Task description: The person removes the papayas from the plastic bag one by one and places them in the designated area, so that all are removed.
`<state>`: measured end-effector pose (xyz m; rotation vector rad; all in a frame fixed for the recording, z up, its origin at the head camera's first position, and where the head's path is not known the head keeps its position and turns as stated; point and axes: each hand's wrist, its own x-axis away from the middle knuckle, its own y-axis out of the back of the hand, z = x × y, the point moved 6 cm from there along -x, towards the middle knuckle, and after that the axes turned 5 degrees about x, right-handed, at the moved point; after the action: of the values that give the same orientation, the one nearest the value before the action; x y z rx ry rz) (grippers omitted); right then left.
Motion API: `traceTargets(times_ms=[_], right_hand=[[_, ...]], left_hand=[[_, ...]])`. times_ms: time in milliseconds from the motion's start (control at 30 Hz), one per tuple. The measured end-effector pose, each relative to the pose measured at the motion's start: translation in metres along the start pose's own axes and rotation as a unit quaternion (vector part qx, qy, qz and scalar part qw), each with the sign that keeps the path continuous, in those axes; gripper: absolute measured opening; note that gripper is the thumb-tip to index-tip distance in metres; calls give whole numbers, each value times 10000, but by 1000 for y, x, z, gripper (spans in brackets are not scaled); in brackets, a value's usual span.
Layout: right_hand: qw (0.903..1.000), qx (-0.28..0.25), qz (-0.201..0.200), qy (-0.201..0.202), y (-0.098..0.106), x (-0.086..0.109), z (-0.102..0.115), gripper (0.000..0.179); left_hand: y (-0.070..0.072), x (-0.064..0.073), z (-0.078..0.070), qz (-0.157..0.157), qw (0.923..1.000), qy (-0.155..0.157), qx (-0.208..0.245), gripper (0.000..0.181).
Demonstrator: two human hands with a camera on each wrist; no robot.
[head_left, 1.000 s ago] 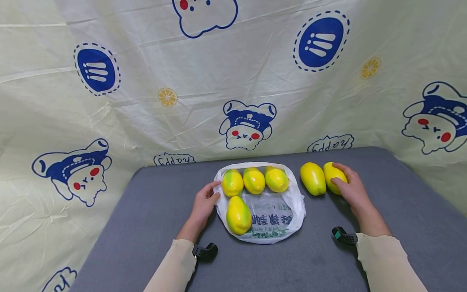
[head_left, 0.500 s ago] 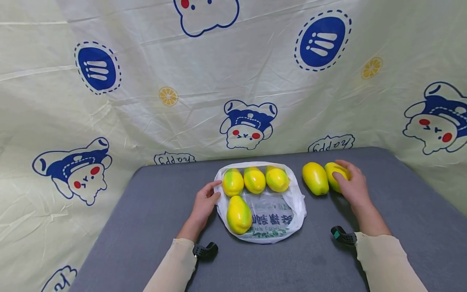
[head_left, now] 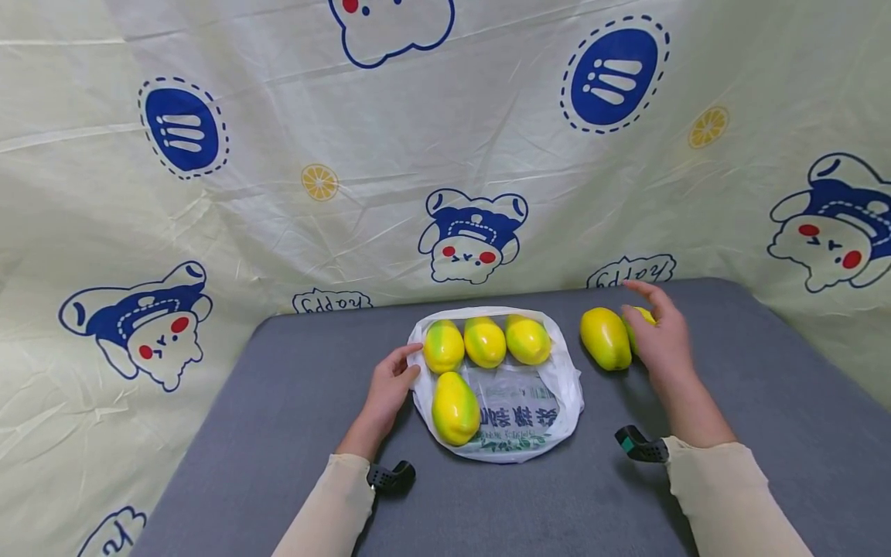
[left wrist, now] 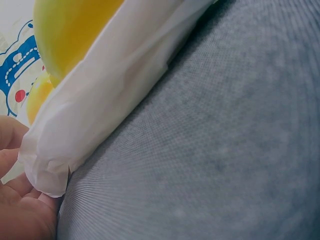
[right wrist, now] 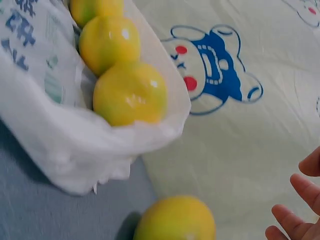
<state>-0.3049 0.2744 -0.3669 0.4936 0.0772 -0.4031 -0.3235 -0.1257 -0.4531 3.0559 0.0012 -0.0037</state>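
Observation:
A white plastic bag [head_left: 572, 402] lies spread open on the table, its rim rolled into a ring. Inside are several yellow-green papayas [head_left: 455, 410]: a row along the far side and one at the near left. My left hand [head_left: 388, 385] holds the bag's left rim between thumb and fingers, as the left wrist view also shows. Right of the bag lie two more papayas side by side, the nearer-to-bag papaya [head_left: 605, 339] in full view and the outer papaya [head_left: 643, 316] mostly hidden behind my right hand [head_left: 664, 336]. That hand is spread, with nothing in its fingers.
The grey table [head_left: 313, 402] reaches back to a pale cloth backdrop [head_left: 376, 232] printed with cartoon figures. Black bands with small devices sit on both wrists, the right band [head_left: 642, 445] close above the table.
My right hand has come off the outer papaya, rising and shifting slightly left with fingers spreading. The papaya nearer the bag has shifted a little right. My left hand stays at the rim.

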Motion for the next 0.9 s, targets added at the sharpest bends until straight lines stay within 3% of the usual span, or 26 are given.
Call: traceTargets(times_ms=[233,433,700,900], right_hand=[[9980,-146,434,426,-22,10,16,48],[9951,43,816,553,-46,21,22,48],[9836,180,1561,887,-88,34,24,46],[9804,468,1580,1083,-102,33,28,43]], left_hand=[[0,0,1,24,10000,31,24,38],[0,0,1,2,10000,-65,17,37],[2,1,4,-49,9999,-131,-59,36],[1,-3,3,-31,9999,-133,-48,37]])
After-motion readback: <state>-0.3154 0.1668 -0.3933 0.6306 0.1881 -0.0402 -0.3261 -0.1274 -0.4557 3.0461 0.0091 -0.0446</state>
